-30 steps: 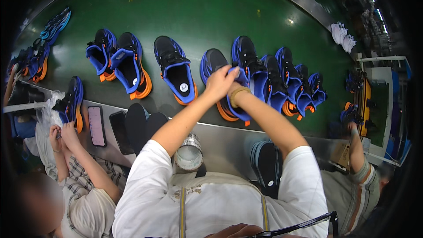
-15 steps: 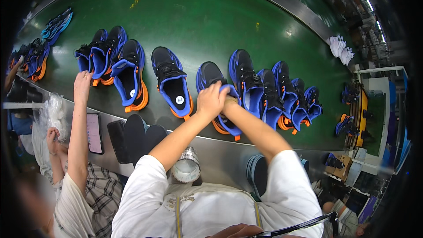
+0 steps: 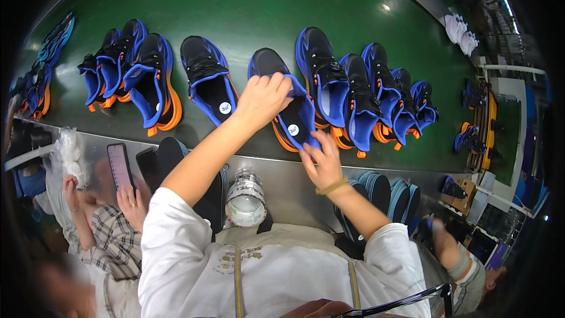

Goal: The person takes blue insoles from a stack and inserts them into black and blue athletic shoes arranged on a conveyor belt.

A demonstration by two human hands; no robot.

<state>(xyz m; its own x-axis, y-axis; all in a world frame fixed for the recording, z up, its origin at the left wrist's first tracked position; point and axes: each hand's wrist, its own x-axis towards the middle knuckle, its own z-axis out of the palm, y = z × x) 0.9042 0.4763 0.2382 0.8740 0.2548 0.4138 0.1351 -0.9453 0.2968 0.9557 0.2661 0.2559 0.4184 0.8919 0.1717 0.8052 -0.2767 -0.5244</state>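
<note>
A black and blue sneaker (image 3: 302, 112) with an orange sole lies on the green belt in front of me, toe pointing away. My left hand (image 3: 265, 99) pinches its tongue, fingers closed at the lace area. At the heel, my right hand (image 3: 322, 158) grips the collar's edge between thumb and fingers. Inside the shoe an insole with a round white sticker (image 3: 293, 130) shows. To its left lies a matching sneaker (image 3: 206, 73), also with a stickered insole. Close on its right stands another sneaker (image 3: 321, 76), first of a row of several.
More sneakers (image 3: 152, 82) line the green belt (image 3: 247, 6) at left. Along the metal ledge (image 3: 288, 179) stand a clear jar-like container (image 3: 246, 200) and stacked insoles (image 3: 376, 191). At left, a co-worker's hand (image 3: 132, 203) touches a phone (image 3: 120, 165). White shoes (image 3: 460, 34) lie at far right.
My right hand has drawn back from the shoe's opening to its heel, uncovering the stickered insole. My left hand remains at the tongue. The co-worker's hand has moved from the sneakers to the phone.
</note>
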